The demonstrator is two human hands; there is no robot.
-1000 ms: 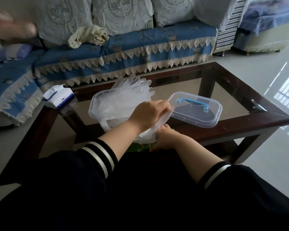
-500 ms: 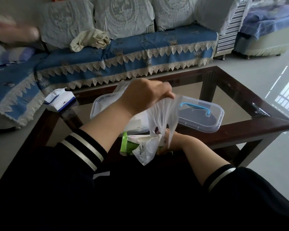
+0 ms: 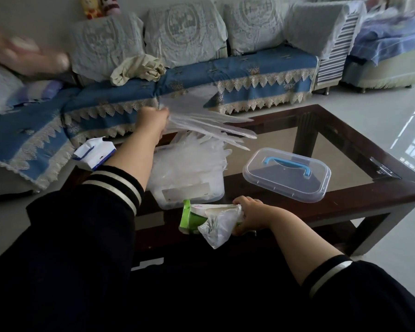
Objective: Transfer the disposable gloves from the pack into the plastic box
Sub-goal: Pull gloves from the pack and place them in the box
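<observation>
Left hand: the left hand was raised at centre-left of the frame, above the far side of the box, fingers curled and pinching the cuff end of a held glove.
Held glove: thin, clear, colourless film, slightly motion-blurred; its long flat fingers fanned out to the right over the box and the near part of the glass, clear of the pile below.
Right hand: the right hand sat low at centre-right, in front of the table's near rail, fingers curled round the right end of the glove pack.
Glove pack: soft, crumpled, green and white wrapper with clear film spilling from its opened lower edge; it lay on its side just below the box.
Plastic box: the plastic box was clear with rounded corners and a pale label on its near wall; it stood on the table at centre of the frame.
Gloves in box: a loose pile of gloves filled it, translucent white, finger tips sticking past the rim at the right.
Lid: the clear lid with a blue handle lay flat on the table, right of the box and apart from it.
Table: a dark wood-framed glass table.
Other: a white and blue packet sat at the table's left corner; a blue-covered sofa ran across the upper frame.
</observation>
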